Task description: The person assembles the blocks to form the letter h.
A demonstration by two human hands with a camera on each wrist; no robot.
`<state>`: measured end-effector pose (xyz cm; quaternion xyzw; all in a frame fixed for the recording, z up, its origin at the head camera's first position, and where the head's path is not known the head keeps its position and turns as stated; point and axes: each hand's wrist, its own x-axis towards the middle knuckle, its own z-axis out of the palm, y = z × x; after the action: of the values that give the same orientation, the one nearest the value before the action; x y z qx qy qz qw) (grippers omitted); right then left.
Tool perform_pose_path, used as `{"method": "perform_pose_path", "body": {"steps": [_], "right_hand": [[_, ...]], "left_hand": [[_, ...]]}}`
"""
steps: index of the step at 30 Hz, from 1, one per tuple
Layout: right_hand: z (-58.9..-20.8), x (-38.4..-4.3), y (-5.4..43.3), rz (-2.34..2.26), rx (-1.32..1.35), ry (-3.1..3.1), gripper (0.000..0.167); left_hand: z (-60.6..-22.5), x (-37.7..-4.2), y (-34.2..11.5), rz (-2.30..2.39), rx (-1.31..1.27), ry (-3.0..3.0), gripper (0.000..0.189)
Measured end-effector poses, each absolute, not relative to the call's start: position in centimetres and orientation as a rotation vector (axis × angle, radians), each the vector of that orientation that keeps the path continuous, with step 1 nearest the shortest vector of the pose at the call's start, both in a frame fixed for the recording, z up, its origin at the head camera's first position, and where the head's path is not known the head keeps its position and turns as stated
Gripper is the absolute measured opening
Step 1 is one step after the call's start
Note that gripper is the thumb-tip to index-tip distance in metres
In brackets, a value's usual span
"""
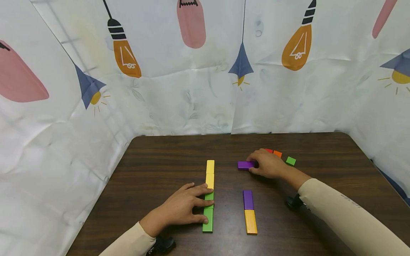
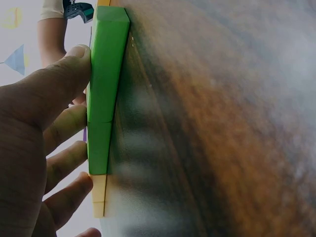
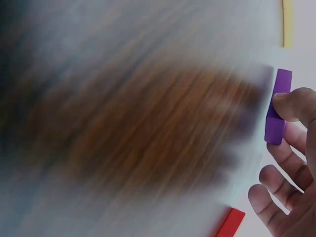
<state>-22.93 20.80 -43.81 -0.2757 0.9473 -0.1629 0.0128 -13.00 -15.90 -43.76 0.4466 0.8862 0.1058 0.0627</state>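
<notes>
Bright, even light lies on the white curtain; under the right arm I see a soft shadow. In both wrist views, the table is blurred and hazy.

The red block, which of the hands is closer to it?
Right. The right hand is right beside the red block, partly hiding it in the head view. The left hand is farther off to the left, at the green-and-yellow row.
</notes>
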Motion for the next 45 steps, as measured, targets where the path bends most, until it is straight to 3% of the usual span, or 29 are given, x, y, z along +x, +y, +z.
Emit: {"method": "perform_pose_path", "body": {"steps": [45], "right_hand": [[-43.1, -19.9, 14.3, -0.513, -0.965, 2.834, 0.029]], "left_hand": [[-43.8, -13.0, -15.9, 0.312, 1.405, 2.703, 0.060]]}}
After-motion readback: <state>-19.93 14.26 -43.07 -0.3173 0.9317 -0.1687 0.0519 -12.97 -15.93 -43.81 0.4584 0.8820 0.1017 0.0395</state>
